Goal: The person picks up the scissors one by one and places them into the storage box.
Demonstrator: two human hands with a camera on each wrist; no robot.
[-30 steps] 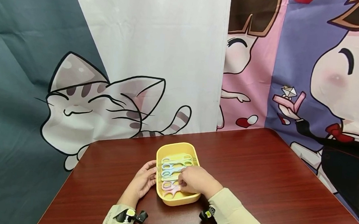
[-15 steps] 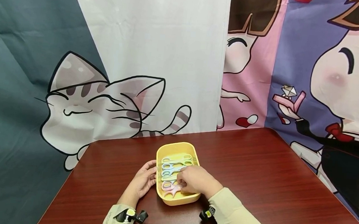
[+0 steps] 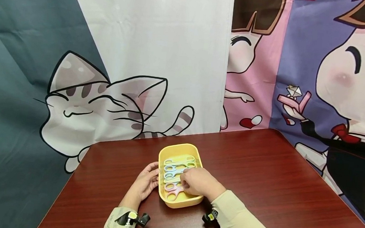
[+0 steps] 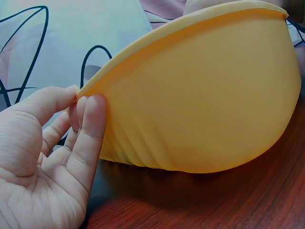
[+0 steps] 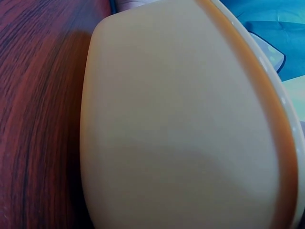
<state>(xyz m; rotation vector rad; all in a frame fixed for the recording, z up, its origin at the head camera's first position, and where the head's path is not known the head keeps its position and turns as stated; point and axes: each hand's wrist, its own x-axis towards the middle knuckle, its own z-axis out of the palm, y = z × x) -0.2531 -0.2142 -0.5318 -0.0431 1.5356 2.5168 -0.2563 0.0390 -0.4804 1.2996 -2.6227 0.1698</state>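
A yellow plastic basket (image 3: 184, 202) stands on the table with several pastel scissors inside. My left hand (image 3: 146, 183) is at its left side; in the left wrist view, thumb and fingers pinch the rim of the basket (image 4: 190, 95). My right hand (image 3: 199, 182) reaches over the right rim, its curled fingers on the pink scissors (image 3: 176, 191) at the near end. The finger loops of these scissors show to the left; my hand hides their other end. Farther up lie blue scissors (image 3: 168, 176) and green scissors (image 3: 191, 164). The right wrist view shows mainly the basket's outer wall (image 5: 181, 109).
The dark red wooden table (image 3: 261, 177) extends around the basket. Behind it hangs a cloth (image 3: 175, 38) printed with a cartoon cat and figures. Black wrist cameras are strapped at both sleeves (image 3: 241, 219).
The pink scissors have shifted under my right hand, and their near loop now shows more fully inside the basket. My left hand and the basket stay in place.
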